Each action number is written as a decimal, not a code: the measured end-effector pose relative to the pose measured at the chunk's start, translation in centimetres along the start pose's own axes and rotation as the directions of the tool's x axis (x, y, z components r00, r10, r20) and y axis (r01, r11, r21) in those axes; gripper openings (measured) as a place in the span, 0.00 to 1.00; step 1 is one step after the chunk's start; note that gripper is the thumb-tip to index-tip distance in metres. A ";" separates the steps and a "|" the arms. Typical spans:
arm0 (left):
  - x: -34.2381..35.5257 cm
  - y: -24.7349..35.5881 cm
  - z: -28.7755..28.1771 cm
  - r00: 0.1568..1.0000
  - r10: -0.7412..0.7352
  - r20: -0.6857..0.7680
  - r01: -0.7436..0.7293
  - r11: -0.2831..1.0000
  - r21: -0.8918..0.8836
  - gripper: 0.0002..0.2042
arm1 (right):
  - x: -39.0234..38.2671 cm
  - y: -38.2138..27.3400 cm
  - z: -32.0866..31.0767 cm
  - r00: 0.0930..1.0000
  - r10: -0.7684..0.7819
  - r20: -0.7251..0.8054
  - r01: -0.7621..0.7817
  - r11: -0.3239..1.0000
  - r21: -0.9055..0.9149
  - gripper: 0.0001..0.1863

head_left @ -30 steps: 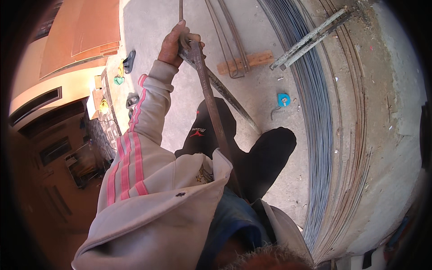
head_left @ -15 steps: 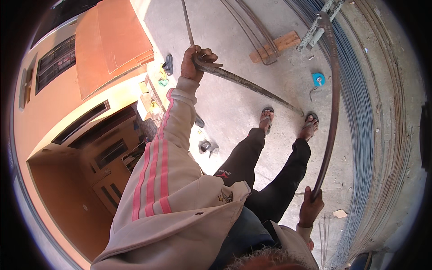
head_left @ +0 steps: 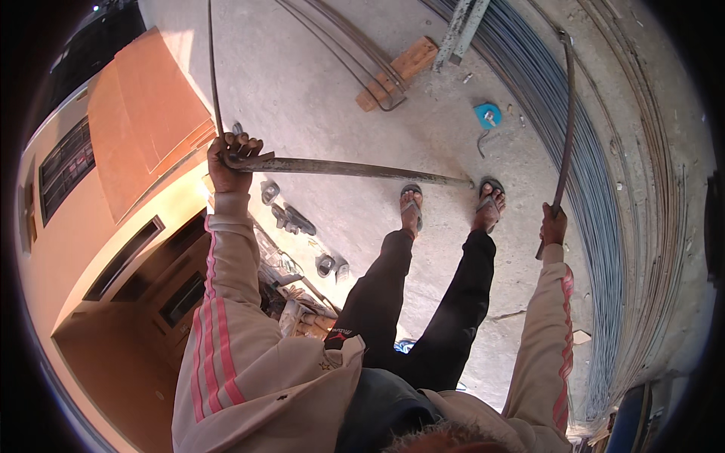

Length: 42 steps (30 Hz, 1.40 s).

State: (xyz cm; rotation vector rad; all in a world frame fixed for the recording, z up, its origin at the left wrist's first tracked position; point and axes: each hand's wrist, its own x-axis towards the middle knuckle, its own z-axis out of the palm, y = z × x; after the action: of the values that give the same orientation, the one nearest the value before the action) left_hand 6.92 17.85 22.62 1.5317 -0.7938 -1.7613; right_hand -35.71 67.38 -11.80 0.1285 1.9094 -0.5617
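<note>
My left hand (head_left: 234, 162) is closed around the upper end of a long, worn metal bar (head_left: 355, 167). That bar slants down to the ground beside my right foot. A thin steel rod (head_left: 214, 68) also meets the left hand and runs up toward the top edge; how it joins the bar is hidden by the fingers. My right hand (head_left: 553, 224) grips the lower part of a dark bending bar (head_left: 569, 113), held nearly upright with a small hooked head at its far end. A short piece of it sticks out below the fist.
A long bundle of grey steel rods (head_left: 604, 287) curves along the right, with rusty rods (head_left: 672, 174) beyond. Ahead lie bent rods (head_left: 340, 45) across a wooden block (head_left: 400, 72), a metal stand (head_left: 462, 30) and a blue tape measure (head_left: 488, 115). Shoes (head_left: 291, 219) lie at left.
My left hand has swung left and slightly down, with the bar's upper end. The right hand has moved forward, bringing the bending bar to the right and nearly straight.
</note>
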 end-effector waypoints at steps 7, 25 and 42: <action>0.4 0.2 0.2 0.997 -0.001 0.078 -0.001 1.000 0.021 0.13 | 0.1 0.4 0.1 0.975 -0.143 -0.168 0.085 0.947 -0.311 0.15; -0.1 -1.0 -0.6 0.993 -0.051 0.108 0.050 0.999 0.014 0.14 | -4.6 -5.6 6.0 0.951 -0.292 0.098 0.294 0.764 -0.575 0.23; 1.4 5.7 -4.6 0.973 -0.228 -0.024 0.221 0.904 0.365 0.14 | -19.3 -20.7 32.6 0.604 -0.605 0.519 0.785 0.340 -0.518 0.13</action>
State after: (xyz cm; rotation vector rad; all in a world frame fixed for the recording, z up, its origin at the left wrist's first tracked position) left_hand 11.88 13.27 25.80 1.9194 -1.0358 -1.8691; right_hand -7.38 38.02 2.41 -1.3243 1.7304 -0.3048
